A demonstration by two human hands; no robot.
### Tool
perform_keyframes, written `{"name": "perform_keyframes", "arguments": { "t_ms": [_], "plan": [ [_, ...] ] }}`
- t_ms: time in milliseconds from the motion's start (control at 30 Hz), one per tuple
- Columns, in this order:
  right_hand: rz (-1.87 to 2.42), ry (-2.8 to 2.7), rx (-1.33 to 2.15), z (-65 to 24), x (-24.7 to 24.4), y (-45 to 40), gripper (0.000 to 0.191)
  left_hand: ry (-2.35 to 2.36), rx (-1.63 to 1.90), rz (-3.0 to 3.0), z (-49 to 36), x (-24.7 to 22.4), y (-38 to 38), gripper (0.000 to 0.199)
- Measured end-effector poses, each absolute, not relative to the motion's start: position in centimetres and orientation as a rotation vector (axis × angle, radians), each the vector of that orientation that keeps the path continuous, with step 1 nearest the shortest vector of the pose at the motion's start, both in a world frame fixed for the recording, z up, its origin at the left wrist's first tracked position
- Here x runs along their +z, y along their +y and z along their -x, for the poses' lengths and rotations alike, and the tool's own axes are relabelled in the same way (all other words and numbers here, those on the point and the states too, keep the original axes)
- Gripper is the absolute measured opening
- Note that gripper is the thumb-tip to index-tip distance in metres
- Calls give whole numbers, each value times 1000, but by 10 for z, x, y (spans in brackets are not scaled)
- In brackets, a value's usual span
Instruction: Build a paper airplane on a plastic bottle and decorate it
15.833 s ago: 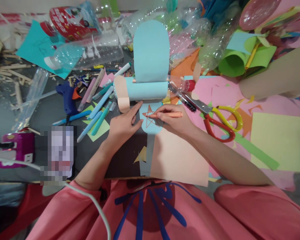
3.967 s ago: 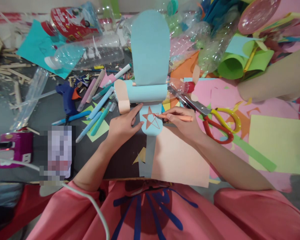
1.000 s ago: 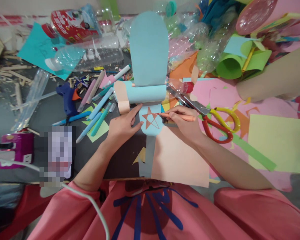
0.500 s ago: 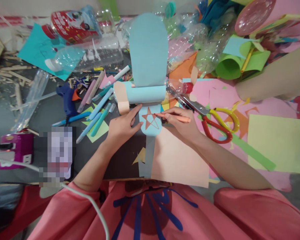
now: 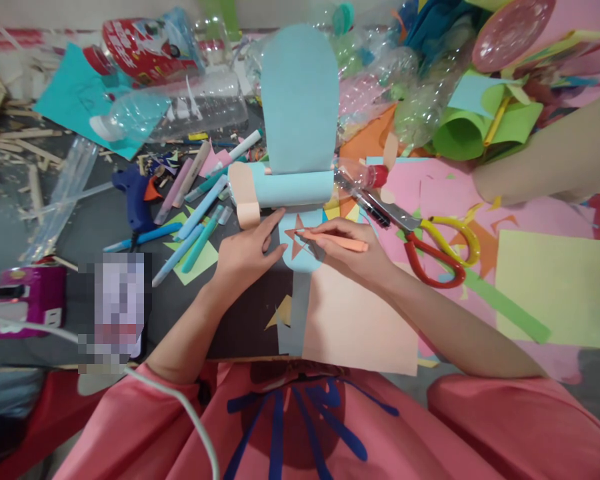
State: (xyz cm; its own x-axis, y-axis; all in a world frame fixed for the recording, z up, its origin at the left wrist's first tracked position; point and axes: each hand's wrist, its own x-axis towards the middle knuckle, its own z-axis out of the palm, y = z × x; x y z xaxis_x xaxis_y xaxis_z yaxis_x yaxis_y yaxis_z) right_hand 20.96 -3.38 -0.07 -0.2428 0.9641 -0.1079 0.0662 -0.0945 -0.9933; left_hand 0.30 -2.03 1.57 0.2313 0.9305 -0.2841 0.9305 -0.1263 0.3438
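In my right hand (image 5: 357, 247) is an orange marker (image 5: 337, 241), its tip on a star (image 5: 297, 240) drawn in orange-brown on light blue paper (image 5: 303, 262). Part of the star is coloured in; its right side lies behind the marker and fingers. My left hand (image 5: 247, 253) rests with thumb and forefinger spread at the paper's left edge. Just beyond the hands is a blue paper-wrapped cylinder (image 5: 295, 188) with a beige band (image 5: 243, 183) on its left end. A tall, rounded blue paper piece (image 5: 300, 100) rises behind it.
Red-and-yellow-handled scissors (image 5: 410, 237) lie right of my right hand. Markers (image 5: 203, 207) and a blue glue gun (image 5: 131, 200) are at the left. Plastic bottles (image 5: 180, 107) line the back. A beige sheet (image 5: 365, 320) lies in front, and a phone (image 5: 120, 307) at the left front.
My right hand and the marker have moved left across the star, the tip now nearer its centre-left. My left hand stays in place.
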Motion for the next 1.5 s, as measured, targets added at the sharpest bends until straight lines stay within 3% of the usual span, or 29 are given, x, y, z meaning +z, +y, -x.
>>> {"name": "perform_keyframes", "arguments": {
  "t_ms": [833,1500],
  "plan": [
    [1259,-1368,1398,-211,-5,-32,28,1718,-37,-2070,-4,16,-20,60],
    [1252,-1418,1465,-212,-2,-33,18,1738,-70,-2014,-5,17,-20,62]
  ]
}}
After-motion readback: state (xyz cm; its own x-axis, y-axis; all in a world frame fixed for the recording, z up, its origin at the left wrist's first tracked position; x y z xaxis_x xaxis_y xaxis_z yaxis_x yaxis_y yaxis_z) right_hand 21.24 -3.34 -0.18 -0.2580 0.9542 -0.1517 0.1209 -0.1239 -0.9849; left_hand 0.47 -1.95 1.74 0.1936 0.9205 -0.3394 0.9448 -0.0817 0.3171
